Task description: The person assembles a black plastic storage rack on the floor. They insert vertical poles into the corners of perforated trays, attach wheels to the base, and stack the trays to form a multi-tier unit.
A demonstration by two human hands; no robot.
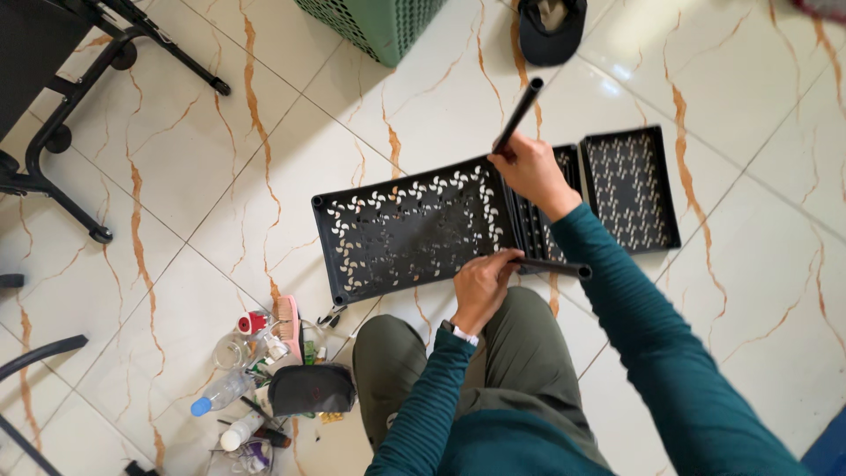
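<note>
a black perforated plastic shelf tray [410, 234] lies on the tiled floor, just ahead of both hands. a black plastic tube [518, 115] is gripped upright-ish by the right hand [531, 170] at the tray's far corner; another black tube [553, 266] is held by the left hand [482, 286] at the near edge. 2 more black trays [630, 189] lie just beyond the right hand.

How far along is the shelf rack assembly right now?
Early. Nothing looks joined yet: the large black tray and the two smaller trays lie flat on the tiled floor. In hand: the right hand and left hand each grip a black tube at the large tray's corners. Stacking remains.
</note>
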